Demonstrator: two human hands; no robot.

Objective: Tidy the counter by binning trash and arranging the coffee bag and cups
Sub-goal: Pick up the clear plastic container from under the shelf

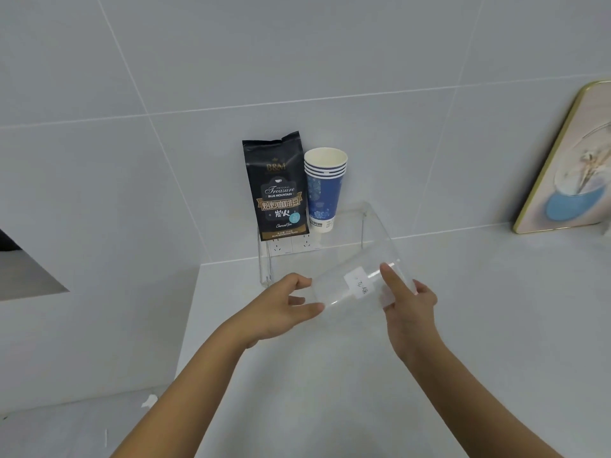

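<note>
A black coffee bag (276, 190) stands upright on a clear acrylic stand (370, 226) against the tiled wall. Right beside it, touching, is a stack of blue paper cups (324, 188), mouth up. The stand's front panel carries a small white label (358, 281). My right hand (408, 305) grips that front panel at its right side, thumb on top. My left hand (284, 304) is at the panel's left edge, fingers curled against it.
The pale grey counter (330, 391) runs toward me from the wall, with a drop along its left edge. White wall sockets (291, 246) sit behind the stand. A gold-framed picture (568, 163) leans on the wall at right. A white scrap (149, 399) lies lower left.
</note>
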